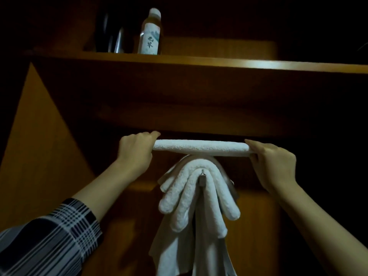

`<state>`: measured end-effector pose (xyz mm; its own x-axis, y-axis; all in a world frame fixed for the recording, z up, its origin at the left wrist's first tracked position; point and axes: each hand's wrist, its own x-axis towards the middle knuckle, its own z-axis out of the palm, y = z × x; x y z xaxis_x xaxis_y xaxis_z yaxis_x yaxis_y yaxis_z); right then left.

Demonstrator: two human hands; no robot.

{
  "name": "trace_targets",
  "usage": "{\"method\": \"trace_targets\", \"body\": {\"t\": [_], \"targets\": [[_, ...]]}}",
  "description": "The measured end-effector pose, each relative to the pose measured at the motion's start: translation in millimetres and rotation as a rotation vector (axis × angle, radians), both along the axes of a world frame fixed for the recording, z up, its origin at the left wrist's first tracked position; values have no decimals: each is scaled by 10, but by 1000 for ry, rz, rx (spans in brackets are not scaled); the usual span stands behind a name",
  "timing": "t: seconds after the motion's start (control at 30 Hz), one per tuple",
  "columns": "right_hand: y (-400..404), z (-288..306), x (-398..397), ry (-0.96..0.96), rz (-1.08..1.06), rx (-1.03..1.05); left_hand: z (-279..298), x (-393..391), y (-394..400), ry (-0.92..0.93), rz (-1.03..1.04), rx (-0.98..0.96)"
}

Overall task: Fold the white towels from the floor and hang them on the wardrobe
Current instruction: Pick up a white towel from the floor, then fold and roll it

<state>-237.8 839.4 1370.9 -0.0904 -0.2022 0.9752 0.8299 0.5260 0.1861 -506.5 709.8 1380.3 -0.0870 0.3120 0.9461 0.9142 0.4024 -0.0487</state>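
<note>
A folded white towel (201,147) is held level like a flat bar inside the dark wooden wardrobe, just under the shelf. My left hand (135,149) grips its left end and my right hand (273,163) grips its right end. Directly below it, several folded white towels (197,198) hang draped over a rail that points toward me, its metal end knob (202,176) showing in their middle. The held towel sits just above the hanging ones; whether they touch is unclear.
The wooden shelf (199,62) runs across above the hands. On it stand a clear bottle with a white label (150,34) and a dark object (111,30) to its left. The wardrobe's side panel (39,136) slopes down on the left.
</note>
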Motion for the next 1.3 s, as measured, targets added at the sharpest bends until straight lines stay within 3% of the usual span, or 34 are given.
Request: {"method": "trace_targets", "body": {"t": [0.2,0.33,0.6,0.77,1.1,1.3], "targets": [[121,-547,36,-99,24,58,-526,5,60,-161,-127,11],[28,-909,-21,-86,52,26,-945,215,121,-113,-306,80],[-237,-1360,-473,63,247,-293,-1353,580,438,-374,-296,-21],[-321,-1390,-668,135,416,-457,-1418,518,466,-634,-871,-72],[-367,-1363,-686,-130,309,-670,-1512,478,594,-585,-971,-170],[-344,-1332,-688,-212,355,-672,-1396,383,595,-460,-858,-314]]}}
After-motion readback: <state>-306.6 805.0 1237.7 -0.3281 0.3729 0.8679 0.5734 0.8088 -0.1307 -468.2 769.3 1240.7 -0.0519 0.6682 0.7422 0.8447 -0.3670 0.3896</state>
